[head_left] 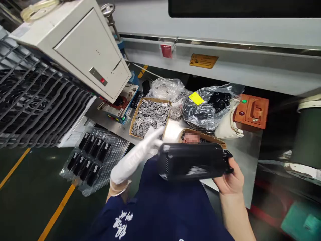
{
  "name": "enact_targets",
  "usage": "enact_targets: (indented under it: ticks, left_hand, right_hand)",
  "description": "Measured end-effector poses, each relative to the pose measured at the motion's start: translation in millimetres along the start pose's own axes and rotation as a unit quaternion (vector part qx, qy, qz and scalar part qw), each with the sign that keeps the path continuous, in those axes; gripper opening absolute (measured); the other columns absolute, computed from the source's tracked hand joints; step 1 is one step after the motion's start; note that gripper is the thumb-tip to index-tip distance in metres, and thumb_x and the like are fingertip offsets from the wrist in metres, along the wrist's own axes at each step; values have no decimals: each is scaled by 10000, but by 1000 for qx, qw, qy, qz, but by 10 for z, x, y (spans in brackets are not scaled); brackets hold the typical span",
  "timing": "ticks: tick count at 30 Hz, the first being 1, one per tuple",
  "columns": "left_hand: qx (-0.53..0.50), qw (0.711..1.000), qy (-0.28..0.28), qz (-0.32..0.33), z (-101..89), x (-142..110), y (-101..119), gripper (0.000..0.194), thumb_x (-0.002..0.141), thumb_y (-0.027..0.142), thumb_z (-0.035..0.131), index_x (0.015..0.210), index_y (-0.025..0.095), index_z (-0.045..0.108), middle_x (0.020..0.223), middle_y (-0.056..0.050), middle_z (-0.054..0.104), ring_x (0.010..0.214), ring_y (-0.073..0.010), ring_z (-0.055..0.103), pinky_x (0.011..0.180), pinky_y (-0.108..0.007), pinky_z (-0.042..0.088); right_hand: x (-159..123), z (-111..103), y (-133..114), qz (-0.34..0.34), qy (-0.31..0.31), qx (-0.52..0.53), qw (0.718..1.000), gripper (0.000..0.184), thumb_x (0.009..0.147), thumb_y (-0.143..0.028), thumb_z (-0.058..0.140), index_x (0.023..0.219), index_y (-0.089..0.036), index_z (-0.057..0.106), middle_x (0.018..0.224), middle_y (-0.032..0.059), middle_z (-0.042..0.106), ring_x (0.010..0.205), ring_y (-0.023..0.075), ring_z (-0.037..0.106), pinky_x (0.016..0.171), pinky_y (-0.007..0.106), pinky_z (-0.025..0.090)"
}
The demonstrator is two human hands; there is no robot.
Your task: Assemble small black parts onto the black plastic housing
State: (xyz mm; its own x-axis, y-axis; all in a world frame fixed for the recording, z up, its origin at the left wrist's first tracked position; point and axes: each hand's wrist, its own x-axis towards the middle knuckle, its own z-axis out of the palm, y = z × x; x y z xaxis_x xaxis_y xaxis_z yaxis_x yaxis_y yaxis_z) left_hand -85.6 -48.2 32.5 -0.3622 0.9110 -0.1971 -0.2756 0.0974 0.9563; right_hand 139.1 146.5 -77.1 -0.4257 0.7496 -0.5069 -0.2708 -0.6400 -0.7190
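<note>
A glossy black plastic housing (192,159), long and roughly box-shaped, is held level in front of my body. My right hand (232,179), bare, grips its right end, where a smaller black piece sticks out. My left hand (140,154) wears a white glove and has its fingers stretched out, slightly blurred. It is beside the housing's left end; whether the two touch I cannot tell. Beyond those fingers lies a cardboard box (150,115) of small grey metal-looking pieces. Another cardboard box (215,140) is partly hidden behind the housing.
A clear tray (115,144) with several black parts sits low on the left. On the metal table (247,160) are plastic bags (198,113), a white pouch (228,124) and an orange box (253,112) with buttons. A cream cabinet (82,47) and a caged fan (32,97) are at left.
</note>
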Motion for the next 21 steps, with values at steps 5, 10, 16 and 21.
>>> enact_targets:
  ticks: [5,10,16,21]
  left_hand:
    - [371,907,116,163,-107,42,191,769,1009,637,493,1662,324,234,1700,-53,343,1594,-332,264,1336,-500,167]
    - [630,708,-75,310,288,172,105,1294,841,592,770,1658,118,-115,1689,-277,251,1610,-443,130,1287,-667,129]
    - [693,640,-16,331,405,383,-239,1060,958,394,685,1622,-42,-16,1420,-305,601,1410,-382,539,1238,-659,272]
    - [669,648,2,365,315,511,-417,932,950,424,654,1608,-18,163,1328,-266,668,1253,-335,656,1237,-643,303]
  right_hand:
    - [-274,263,-292,-39,-82,-87,992,403,662,-491,951,953,-251,811,808,20,744,607,166,667,615,245,608]
    - [-585,540,-406,-125,-167,-202,957,197,885,-376,808,1019,-234,779,679,-10,651,547,81,546,552,120,492]
    - [-744,738,-473,-173,-152,-249,941,155,829,-189,753,963,-261,719,692,-66,689,527,43,571,588,63,499]
    - [-696,758,-478,-154,-133,-293,934,112,819,-262,751,920,-225,717,644,-52,669,522,60,592,602,81,537]
